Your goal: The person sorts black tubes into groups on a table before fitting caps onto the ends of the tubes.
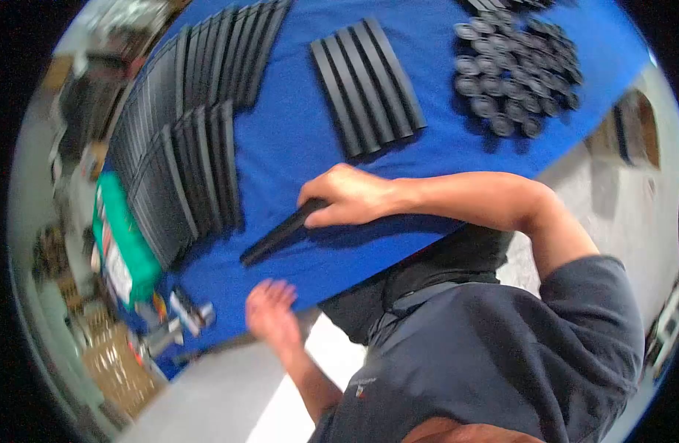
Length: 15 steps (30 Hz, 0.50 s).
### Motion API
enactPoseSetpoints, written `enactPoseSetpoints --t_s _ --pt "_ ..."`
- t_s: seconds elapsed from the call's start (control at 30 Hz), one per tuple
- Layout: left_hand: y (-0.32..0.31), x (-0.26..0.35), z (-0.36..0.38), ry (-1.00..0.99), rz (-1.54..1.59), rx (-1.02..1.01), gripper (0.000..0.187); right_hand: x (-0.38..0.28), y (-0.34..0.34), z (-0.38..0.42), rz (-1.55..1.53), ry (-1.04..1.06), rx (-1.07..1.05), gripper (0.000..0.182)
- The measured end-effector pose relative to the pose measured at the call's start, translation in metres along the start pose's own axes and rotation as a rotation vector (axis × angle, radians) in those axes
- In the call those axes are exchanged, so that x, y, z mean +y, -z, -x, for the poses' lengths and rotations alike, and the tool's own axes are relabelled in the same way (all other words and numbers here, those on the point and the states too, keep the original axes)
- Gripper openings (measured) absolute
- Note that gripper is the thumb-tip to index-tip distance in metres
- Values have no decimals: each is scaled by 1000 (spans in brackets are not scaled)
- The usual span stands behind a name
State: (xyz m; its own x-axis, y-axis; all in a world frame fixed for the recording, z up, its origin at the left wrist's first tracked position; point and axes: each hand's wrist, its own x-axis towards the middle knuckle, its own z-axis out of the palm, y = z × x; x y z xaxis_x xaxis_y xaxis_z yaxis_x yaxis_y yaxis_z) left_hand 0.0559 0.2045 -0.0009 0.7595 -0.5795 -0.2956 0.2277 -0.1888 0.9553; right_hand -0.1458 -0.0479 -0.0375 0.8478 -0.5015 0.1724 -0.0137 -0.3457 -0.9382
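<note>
My right hand (347, 196) is wrapped round one end of a black bar (277, 238), which slants down to the left over the blue cloth (273, 148). Below the bar's far end, at the cloth's front edge, my left hand (273, 310) is blurred, with its fingers apart and nothing in them. Beyond my right hand several black strips (369, 88) lie side by side. Many more black strips (199, 74) lie in overlapping rows at the left. At the upper right is a cluster of round black parts (513, 70).
A green and white package (125, 244) lies at the cloth's left edge, with small tools or parts (192, 314) beside it. Cardboard boxes (118, 365) stand at the lower left. Another box (627, 129) is past the table's right edge.
</note>
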Motion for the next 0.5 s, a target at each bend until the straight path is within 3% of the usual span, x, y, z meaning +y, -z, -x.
enactPoseSetpoints --t_s 0.03,0.07,0.1,0.17,0.23,0.37,0.5 --pt "-19 -3 2 33 21 -325 58 7 -5 1 -3 31 37 37" --pt "-34 -8 -3 115 202 -527 65 -6 1 2 -41 -81 16 35" --pt "-50 -10 -9 208 316 -590 68 -12 3 0 -250 -295 -43 31" --pt "-76 -18 -27 142 455 -605 72 -19 10 -3 -521 -401 -60 31" --pt "-87 -23 -43 46 659 -652 72 -27 18 -6 -502 -462 -96 33" --pt "-80 -49 -67 33 829 -669 41 -20 12 -8 -426 -352 -102 38" --pt "-91 -40 -55 18 801 -617 24 -18 12 -5 -412 -258 -116 38"
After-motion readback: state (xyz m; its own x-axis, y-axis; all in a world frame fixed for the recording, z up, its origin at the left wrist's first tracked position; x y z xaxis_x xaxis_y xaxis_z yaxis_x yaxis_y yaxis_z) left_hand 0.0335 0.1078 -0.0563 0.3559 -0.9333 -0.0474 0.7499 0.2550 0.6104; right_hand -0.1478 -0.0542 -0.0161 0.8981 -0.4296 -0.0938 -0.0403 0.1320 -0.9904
